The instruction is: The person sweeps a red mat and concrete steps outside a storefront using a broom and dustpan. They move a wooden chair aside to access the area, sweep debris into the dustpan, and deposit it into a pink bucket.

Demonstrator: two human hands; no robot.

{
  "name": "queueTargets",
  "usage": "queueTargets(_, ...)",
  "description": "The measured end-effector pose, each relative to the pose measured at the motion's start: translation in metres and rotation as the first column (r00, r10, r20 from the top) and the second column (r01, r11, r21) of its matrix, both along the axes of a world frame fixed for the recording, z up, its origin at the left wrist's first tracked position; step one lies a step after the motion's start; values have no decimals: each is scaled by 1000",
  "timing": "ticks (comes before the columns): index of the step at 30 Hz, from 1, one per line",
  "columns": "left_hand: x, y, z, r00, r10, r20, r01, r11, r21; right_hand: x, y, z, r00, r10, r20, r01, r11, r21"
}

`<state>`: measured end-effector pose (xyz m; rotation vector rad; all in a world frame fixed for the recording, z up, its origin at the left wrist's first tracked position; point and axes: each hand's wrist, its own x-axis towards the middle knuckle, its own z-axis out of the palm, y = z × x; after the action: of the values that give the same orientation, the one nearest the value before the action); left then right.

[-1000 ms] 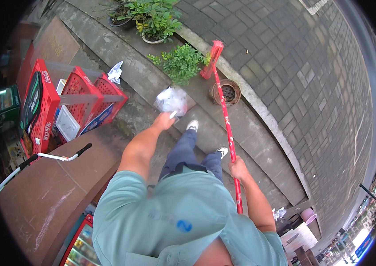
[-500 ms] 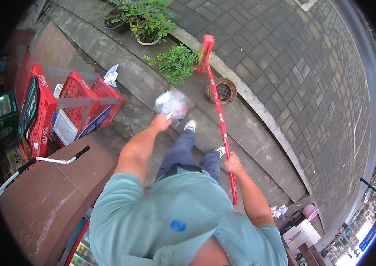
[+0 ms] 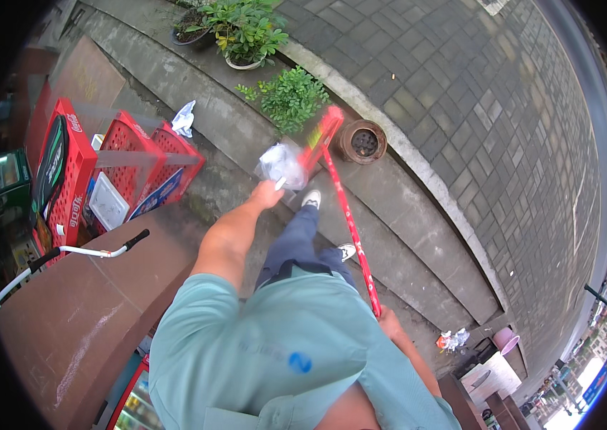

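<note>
My left hand (image 3: 267,194) is stretched out ahead over the stone steps, closed on a crumpled clear plastic bag (image 3: 282,164). Low at my right side, my right hand (image 3: 389,323) grips the top end of a long red stick (image 3: 350,229). The stick slants forward and to the left. Its blurred red head (image 3: 321,135) sits just right of the bag, close to a round brown pot (image 3: 363,141). My white shoes (image 3: 311,198) stand on the step below the bag.
Red plastic crates (image 3: 131,165) stand at left beside a brown counter (image 3: 81,315) and a white-handled bar (image 3: 67,251). Potted plants (image 3: 246,32) and a small green bush (image 3: 290,97) line the kerb. Brick pavement (image 3: 475,107) spreads right. Litter (image 3: 452,338) and a pink bucket (image 3: 507,337) lie lower right.
The red stick has swung left, its head moving from the kerb toward the plastic bag. My right hand dropped lower along my side. The left hand keeps the bag out front.
</note>
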<state>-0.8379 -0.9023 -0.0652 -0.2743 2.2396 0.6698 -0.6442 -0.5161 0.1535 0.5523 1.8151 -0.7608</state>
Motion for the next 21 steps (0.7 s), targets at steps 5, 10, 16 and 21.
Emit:
queueTargets(5, 16, 0, 2, 999, 3, -50, -3, 1000, 8, -22, -26, -50, 993, -114, 8, 114, 988, -107)
queueTargets(10, 49, -4, -4, 993, 58, -100, -56, 998, 21, -3, -21, -52, 969, -225, 98, 240, 956, -170)
queueTargets(16, 108, -13, 12, 975, 145, -171, -148, 989, -4, 41, -2, -3, 782, -510, 358, 615, 723, -315)
queueTargets(21, 179, -31, 22, 956, 204, -210, -222, 972, -70, 53, 4, -37, 759, -500, 418, 649, 637, -417)
